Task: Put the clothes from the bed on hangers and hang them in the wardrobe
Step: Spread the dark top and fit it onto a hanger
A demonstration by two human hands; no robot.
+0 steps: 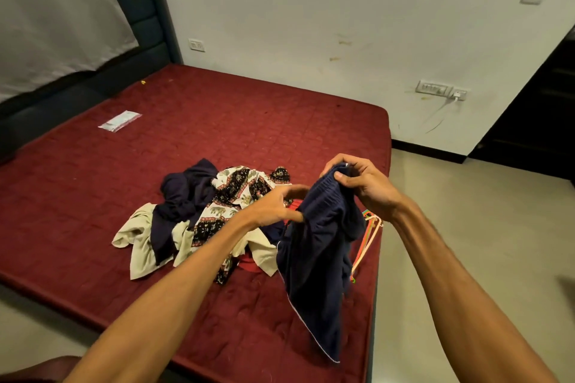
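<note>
While the right hand [364,183] pinches the gathered waistband of a pair of navy shorts [314,258], fingers and thumb curled over the top edge, the shorts hang down in front of the near corner of the bed [217,121], lifted off its dark red cover. The left hand [277,205] sits right against the left side of the shorts with its fingers bent, but it is blurred, and from where I stand I cannot tell whether it grips the cloth or only touches it. Behind the left forearm lies a heap of clothes [211,214] on the bed: something navy, a cream piece, a black and white elephant print, a bit of red underneath. A bunch of coloured hangers [370,233] rests at the bed's right edge, just behind the hanging shorts. Farther up the bed, well apart from the heap, lies a flat plastic packet [119,121]. A dark padded headboard [149,19] stands at the far left, and wall sockets [440,90] sit on the white wall beyond.
</note>
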